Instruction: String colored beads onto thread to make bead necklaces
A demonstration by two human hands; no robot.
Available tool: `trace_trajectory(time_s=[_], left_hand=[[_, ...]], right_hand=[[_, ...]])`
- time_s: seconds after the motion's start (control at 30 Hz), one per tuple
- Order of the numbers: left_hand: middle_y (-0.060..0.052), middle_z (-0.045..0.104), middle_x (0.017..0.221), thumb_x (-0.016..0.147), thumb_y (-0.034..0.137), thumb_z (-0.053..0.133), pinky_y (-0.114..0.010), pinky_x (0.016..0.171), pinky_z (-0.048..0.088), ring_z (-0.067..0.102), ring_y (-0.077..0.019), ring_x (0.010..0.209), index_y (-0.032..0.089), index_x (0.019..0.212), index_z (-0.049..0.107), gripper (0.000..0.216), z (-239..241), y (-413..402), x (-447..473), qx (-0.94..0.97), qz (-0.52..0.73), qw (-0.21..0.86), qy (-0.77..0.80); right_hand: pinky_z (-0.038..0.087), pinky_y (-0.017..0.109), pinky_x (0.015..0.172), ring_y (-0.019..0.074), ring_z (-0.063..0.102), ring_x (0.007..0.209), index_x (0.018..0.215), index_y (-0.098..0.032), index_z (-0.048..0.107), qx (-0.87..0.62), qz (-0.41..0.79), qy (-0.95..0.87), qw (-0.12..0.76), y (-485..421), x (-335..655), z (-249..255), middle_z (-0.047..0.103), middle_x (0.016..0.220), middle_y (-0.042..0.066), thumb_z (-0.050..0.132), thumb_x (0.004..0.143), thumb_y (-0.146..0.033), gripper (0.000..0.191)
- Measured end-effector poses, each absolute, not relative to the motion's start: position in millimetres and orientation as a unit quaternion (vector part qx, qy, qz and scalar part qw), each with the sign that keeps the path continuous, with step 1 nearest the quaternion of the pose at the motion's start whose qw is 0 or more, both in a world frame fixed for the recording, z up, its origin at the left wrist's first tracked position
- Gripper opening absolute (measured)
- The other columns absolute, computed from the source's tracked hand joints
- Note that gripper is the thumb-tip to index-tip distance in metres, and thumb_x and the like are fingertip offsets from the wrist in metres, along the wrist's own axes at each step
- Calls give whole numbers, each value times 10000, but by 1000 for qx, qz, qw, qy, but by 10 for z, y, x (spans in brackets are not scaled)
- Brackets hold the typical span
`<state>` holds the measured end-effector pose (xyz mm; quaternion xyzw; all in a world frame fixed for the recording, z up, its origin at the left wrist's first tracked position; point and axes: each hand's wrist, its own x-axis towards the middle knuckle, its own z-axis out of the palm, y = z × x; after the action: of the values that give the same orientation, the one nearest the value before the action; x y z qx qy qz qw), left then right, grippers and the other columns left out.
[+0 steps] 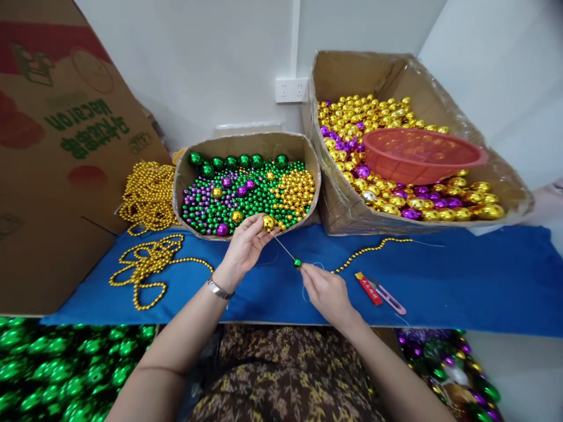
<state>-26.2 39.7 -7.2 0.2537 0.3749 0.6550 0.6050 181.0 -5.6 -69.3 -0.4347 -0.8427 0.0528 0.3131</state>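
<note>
My left hand (247,243) pinches a large gold bead (268,222) just over the front rim of the smaller cardboard box (246,136). From that bead a thin straight needle (284,246) slants down to a small green bead (298,263). My right hand (326,290) has its fingertips closed at the green bead, at the lower end of the needle. Loose thread (304,293) curls around the right fingers. Strings of small gold beads lie on both sides of my hands: a tangled one (147,261) at left, a short one (373,245) at right.
Green, purple and gold beads fill the smaller box. A larger box (328,199) holds gold and purple balls with a red plastic basket (422,170) on top. Pink thread snips (389,299) and a red packet (368,288) lie on the blue cloth (272,299). A tall carton (48,234) stands left.
</note>
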Motion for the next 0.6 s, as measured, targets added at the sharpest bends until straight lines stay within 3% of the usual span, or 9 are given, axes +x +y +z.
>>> trace_trajectory(time_s=[0.3,0.6], left_hand=[[-21,687,896,747,238,762,-318,911,543,671,-127,836,154,924,652,225,-87,355,-217,253,666,593,375],[-23,672,932,753,264,766,-318,851,561,675,-143,862,174,967,647,260,-131,290,-194,288,672,571,373]], right_hand=[[434,200,609,131,684,671,971,-195,673,-437,35,-849,296,-57,1852,-655,748,803,50,365,1005,-247,314],[440,207,605,133,685,660,952,-196,661,-439,25,-848,297,-42,1844,-669,748,807,41,373,1003,-234,295]])
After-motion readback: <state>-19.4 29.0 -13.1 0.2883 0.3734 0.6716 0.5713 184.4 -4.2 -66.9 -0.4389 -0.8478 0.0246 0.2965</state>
